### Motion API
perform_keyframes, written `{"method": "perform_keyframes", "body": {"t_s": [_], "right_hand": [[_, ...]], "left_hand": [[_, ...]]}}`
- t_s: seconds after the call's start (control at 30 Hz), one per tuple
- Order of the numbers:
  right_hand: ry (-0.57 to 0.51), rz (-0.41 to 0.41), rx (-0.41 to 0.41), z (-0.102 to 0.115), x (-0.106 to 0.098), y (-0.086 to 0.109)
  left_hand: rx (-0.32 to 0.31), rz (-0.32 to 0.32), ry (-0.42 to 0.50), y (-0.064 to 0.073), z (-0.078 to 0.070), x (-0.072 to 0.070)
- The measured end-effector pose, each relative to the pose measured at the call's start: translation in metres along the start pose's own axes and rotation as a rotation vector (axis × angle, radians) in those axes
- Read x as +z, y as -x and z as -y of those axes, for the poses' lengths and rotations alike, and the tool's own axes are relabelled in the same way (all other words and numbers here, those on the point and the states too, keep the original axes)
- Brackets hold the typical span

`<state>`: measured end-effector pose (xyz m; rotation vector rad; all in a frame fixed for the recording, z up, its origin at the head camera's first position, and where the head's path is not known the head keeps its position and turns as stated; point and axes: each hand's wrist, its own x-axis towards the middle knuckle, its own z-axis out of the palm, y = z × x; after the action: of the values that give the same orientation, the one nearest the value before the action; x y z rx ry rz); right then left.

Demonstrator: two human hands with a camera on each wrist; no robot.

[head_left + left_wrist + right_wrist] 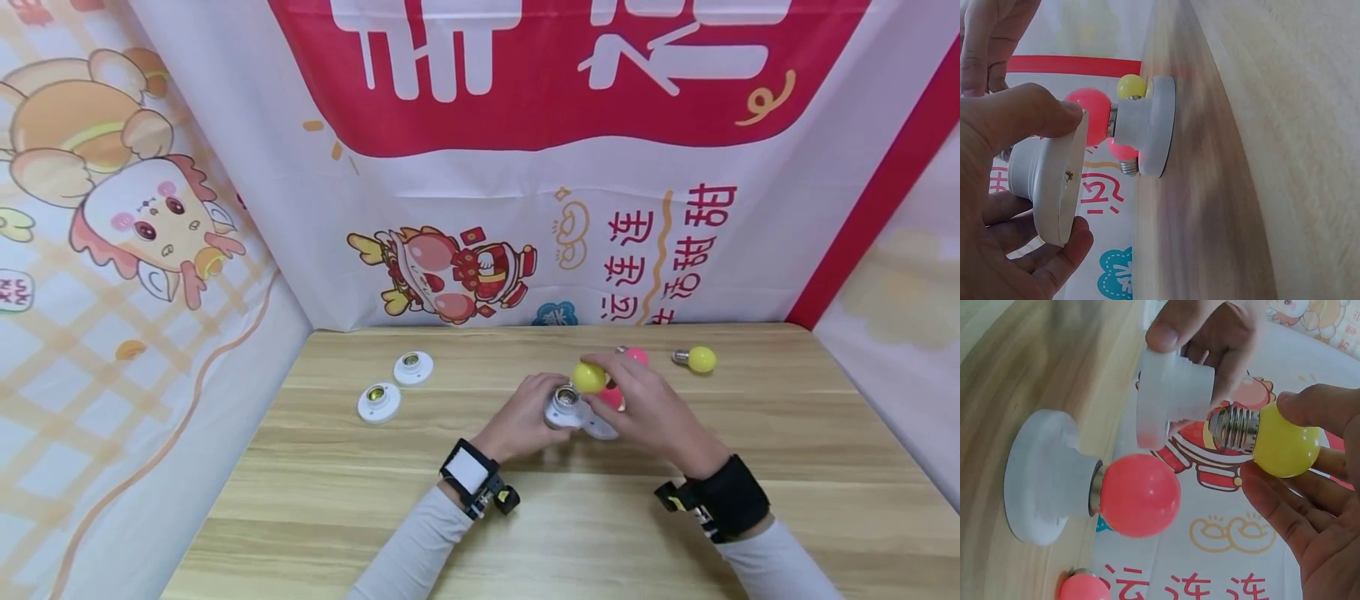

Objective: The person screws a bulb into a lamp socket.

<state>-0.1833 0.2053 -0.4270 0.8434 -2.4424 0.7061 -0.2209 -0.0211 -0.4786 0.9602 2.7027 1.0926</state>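
Note:
My left hand (pixel 527 419) grips a white round lamp holder (pixel 1054 181) by its base, raised above the table. With thumb and fingers, my right hand (pixel 651 408) holds a yellow light bulb (pixel 1288 440) by its glass. The bulb's metal screw end points at the holder's socket mouth, right at its rim in the right wrist view. Just beyond the hands, a second lamp holder (pixel 1041 478) stands on the table with a red bulb (pixel 1141 495) seated in it; the right hand partly covers this pair in the head view.
Two lamp holders (pixel 378 403) (pixel 413 367) with bare sockets sit on the wooden table (pixel 315 500) at the left. Toward the back right lie another yellow bulb (pixel 701 360) and a pinkish-red bulb (pixel 637 356). A printed cloth (pixel 450 192) hangs behind the table.

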Motion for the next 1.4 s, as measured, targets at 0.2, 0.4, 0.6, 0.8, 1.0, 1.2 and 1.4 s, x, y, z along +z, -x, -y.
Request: {"method": "perform_keyframes", "body": {"t_s": [0.2,0.4,0.6,0.8,1.0,1.2,1.4], "right_hand": [[0.014,0.005,-0.055,0.0,0.006,0.001],[0.022,0.035,-0.088,0.0,0.009,0.002],[0.007,0.073,-0.074,0.001,0.011,0.004],[0.025,0.086,-0.065,0.0,0.013,0.006],[0.036,0.07,-0.026,0.0,0.014,0.004],[0.03,0.089,0.007,0.002,0.013,0.004],[0.003,0.118,-0.002,0.002,0.01,0.005]], "left_hand": [[0.004,0.016,-0.001,0.002,-0.004,0.001],[0.035,0.023,-0.012,0.002,-0.003,0.004],[0.044,0.018,-0.012,0.003,-0.004,0.004],[0.058,0.015,-0.01,0.004,-0.005,0.003],[0.04,0.023,0.003,0.005,-0.005,0.003],[0.031,0.022,0.01,0.005,-0.005,0.003],[0.031,0.011,0.016,0.005,-0.004,0.003]]}}
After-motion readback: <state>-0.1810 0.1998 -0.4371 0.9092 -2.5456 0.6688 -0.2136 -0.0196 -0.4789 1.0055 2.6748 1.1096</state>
